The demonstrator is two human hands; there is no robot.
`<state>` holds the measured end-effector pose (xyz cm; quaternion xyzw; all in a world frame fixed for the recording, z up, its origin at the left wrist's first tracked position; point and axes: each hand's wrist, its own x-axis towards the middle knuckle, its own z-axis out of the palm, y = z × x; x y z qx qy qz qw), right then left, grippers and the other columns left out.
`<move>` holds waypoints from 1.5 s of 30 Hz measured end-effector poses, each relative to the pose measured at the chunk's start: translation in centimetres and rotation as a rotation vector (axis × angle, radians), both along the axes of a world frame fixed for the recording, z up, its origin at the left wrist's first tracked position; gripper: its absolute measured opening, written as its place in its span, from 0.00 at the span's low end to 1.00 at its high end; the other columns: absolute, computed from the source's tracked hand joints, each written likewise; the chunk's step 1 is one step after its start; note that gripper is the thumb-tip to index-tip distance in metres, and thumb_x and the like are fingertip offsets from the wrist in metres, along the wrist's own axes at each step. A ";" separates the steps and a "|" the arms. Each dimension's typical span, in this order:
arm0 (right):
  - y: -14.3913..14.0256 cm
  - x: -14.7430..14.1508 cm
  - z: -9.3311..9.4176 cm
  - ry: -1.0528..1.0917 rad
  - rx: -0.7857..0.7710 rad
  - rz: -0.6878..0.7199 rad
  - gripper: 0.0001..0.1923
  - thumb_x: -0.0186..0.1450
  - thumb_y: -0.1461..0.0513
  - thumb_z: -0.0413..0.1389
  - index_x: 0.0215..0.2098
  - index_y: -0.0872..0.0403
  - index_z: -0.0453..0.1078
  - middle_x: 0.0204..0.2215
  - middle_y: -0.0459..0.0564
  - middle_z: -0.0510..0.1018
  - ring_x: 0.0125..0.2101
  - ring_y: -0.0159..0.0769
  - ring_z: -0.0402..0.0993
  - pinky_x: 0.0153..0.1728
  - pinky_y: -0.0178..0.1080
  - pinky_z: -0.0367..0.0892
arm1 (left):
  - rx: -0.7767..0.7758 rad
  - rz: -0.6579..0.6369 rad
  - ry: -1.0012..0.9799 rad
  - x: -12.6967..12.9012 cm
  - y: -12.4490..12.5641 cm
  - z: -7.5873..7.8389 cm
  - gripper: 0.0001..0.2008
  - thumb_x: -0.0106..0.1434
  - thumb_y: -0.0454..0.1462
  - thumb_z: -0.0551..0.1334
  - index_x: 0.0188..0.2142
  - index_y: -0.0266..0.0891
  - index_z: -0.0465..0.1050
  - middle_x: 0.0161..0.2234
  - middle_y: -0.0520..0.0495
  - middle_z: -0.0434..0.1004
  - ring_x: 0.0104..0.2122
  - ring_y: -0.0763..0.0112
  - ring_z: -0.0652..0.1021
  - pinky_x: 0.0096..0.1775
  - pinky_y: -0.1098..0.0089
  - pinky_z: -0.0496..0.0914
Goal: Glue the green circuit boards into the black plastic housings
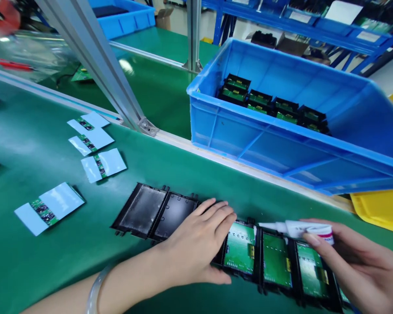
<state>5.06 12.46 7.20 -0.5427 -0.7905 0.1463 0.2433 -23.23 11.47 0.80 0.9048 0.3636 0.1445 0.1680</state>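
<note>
Nearest the camera, the left hand lies flat and open on a row of black trays holding green boards, while the right hand pinches a white glue tube above them. Beyond stands a blue bin of more boards.

Row of trays on belt; crate behind; pouches to the left
</note>
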 end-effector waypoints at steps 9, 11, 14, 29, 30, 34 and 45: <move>0.3 -0.9 0.0 0.277 -0.244 -0.032 0.07 0.63 0.57 0.59 0.39 0.48 0.76 0.30 0.42 0.82 0.25 0.34 0.80 0.24 0.25 0.74 | -0.019 0.004 -0.025 0.1 0.1 0.3 0.53 0.49 0.61 0.67 0.62 0.26 0.56 0.60 0.33 0.64 0.62 0.50 0.62 0.66 0.53 0.49; 0.4 -0.8 -0.1 0.303 -0.290 -0.036 0.09 0.63 0.56 0.59 0.40 0.49 0.76 0.30 0.43 0.82 0.25 0.35 0.79 0.23 0.25 0.73 | -0.018 0.006 -0.029 0.1 0.1 0.3 0.53 0.48 0.61 0.68 0.62 0.27 0.56 0.60 0.33 0.64 0.62 0.50 0.62 0.65 0.53 0.51; 0.3 -1.1 -0.3 0.298 -0.403 0.018 0.10 0.64 0.55 0.58 0.41 0.51 0.77 0.30 0.45 0.82 0.28 0.36 0.79 0.25 0.27 0.73 | -0.021 0.003 -0.030 0.1 0.2 0.3 0.53 0.49 0.61 0.68 0.62 0.28 0.56 0.60 0.33 0.64 0.62 0.49 0.63 0.65 0.52 0.52; -0.5 -5.4 -2.3 0.131 -0.450 0.384 0.06 0.70 0.62 0.53 0.42 0.50 0.72 0.32 0.43 0.78 0.30 0.31 0.74 0.31 0.33 0.66 | -0.034 -0.001 0.003 0.3 0.3 0.6 0.53 0.47 0.59 0.70 0.63 0.30 0.54 0.59 0.33 0.66 0.61 0.47 0.64 0.63 0.48 0.57; -0.5 -5.5 -2.3 0.124 -0.435 0.395 0.07 0.70 0.62 0.52 0.43 0.50 0.72 0.31 0.44 0.78 0.29 0.31 0.74 0.30 0.33 0.65 | -0.037 0.000 0.008 0.3 0.3 0.7 0.53 0.47 0.59 0.70 0.62 0.30 0.54 0.59 0.32 0.66 0.61 0.47 0.63 0.63 0.48 0.57; -0.7 -5.6 -2.3 0.098 -0.372 0.428 0.08 0.71 0.63 0.50 0.44 0.52 0.71 0.30 0.45 0.76 0.28 0.32 0.73 0.29 0.34 0.64 | -0.031 0.002 0.021 0.4 0.3 0.9 0.53 0.46 0.59 0.71 0.61 0.27 0.56 0.58 0.31 0.66 0.61 0.47 0.64 0.63 0.49 0.57; -0.4 -5.6 -2.4 0.098 -0.358 0.453 0.11 0.73 0.61 0.47 0.41 0.54 0.71 0.29 0.46 0.76 0.28 0.33 0.72 0.29 0.35 0.63 | -0.036 -0.005 0.029 0.5 0.5 1.1 0.52 0.46 0.59 0.70 0.60 0.28 0.56 0.58 0.31 0.67 0.60 0.46 0.65 0.62 0.47 0.58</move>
